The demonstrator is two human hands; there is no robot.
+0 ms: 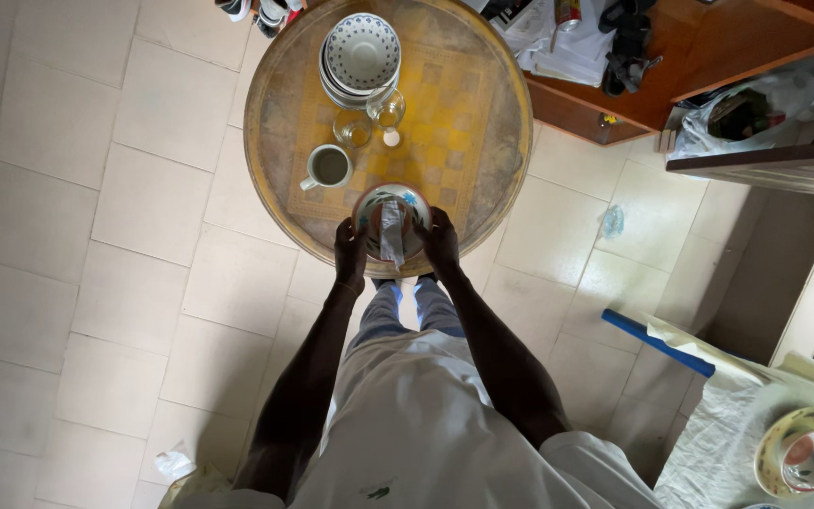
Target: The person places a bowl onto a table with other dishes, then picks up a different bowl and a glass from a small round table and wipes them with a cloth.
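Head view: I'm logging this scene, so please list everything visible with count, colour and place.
round table: one, brown and yellow, top centre
stacked bowls: one stack, white patterned, table's far side
glasses: two, clear, below the stack
mug: one, white, table's left-centre
bowl: one, patterned, near table edge, between both hands
sachet: one, grey, over the bowl
nested bowls: two, yellow and white, bottom right
blue bar: one, right floor
left hand: on bowl's left side
right hand: on bowl's right side

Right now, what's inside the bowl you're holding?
A silvery sachet stands in the bowl, between the left hand and right hand. It covers the bowl's bottom, so anything under it is hidden.
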